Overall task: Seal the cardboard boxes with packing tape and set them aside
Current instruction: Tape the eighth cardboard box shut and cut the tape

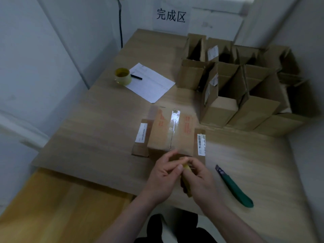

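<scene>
Nearest to the camera, the two hands are meeting just in front of the box. The right hand (199,179) is curling its fingers round a yellowish roll of tape (186,181), which is mostly hidden by the palm, and the left hand (163,174) is pinching at the top of the same roll with thumb and forefinger — both hands are clamped on it, touching each other. To the right of them a green utility knife (235,186) is lying on the bench (98,137), apart from the hands.

Just beyond the fingers, the cardboard box (172,132) is sitting on the bench with a strip of clear tape (174,123) running along its top seam; its side flaps, carrying white labels, are spreading flat on both sides.

Farther left a sheet of paper (150,83) is lying with a yellow tape roll (122,76) and a black pen (136,77) on it. Far right, open boxes (228,95) are standing in a group — behind them, a wall sign (171,15).
</scene>
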The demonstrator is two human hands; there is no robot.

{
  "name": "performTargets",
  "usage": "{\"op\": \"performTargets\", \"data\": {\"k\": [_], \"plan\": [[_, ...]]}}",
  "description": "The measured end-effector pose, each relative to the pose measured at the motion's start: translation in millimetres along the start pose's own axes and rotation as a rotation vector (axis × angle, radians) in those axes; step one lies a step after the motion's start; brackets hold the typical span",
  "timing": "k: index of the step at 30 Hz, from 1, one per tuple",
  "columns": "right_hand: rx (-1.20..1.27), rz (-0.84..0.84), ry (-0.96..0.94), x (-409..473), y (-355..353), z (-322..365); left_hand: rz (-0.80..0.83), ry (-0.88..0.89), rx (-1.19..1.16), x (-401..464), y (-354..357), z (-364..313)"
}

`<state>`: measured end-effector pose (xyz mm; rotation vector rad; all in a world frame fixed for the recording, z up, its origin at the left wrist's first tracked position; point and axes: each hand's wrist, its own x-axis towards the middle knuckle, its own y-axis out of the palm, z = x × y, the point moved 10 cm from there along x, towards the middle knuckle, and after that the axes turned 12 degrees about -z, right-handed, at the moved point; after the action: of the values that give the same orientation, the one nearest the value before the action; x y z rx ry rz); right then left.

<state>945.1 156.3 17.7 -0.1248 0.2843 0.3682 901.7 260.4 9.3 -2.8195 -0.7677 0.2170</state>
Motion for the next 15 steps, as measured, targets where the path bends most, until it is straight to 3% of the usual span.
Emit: {"op": "performTargets", "data": {"k": [3, 7, 9, 13, 15], "plan": [[-0.044, -0.028, -0.005, 3, -6, 3, -0.072, 0.191, 0.185, -1, -5, -8], [-0.21, -0.073, -0.165, 7, -14, 18, -0.185, 0.436, 0.454, -7, -13, -23], [-0.287, -0.069, -0.228, 9, -12, 26, -0.183, 0.326, 0.308, -6, -16, -21], [-0.43, -0.081, -0.34, 11, -9, 42, -0.2, -0.242, -0.346, -3, -21, 10], [-0.516, -0.072, -0.39, 13, -10, 47, -0.201, -0.306, -0.431, 1, -29, 13]]}}
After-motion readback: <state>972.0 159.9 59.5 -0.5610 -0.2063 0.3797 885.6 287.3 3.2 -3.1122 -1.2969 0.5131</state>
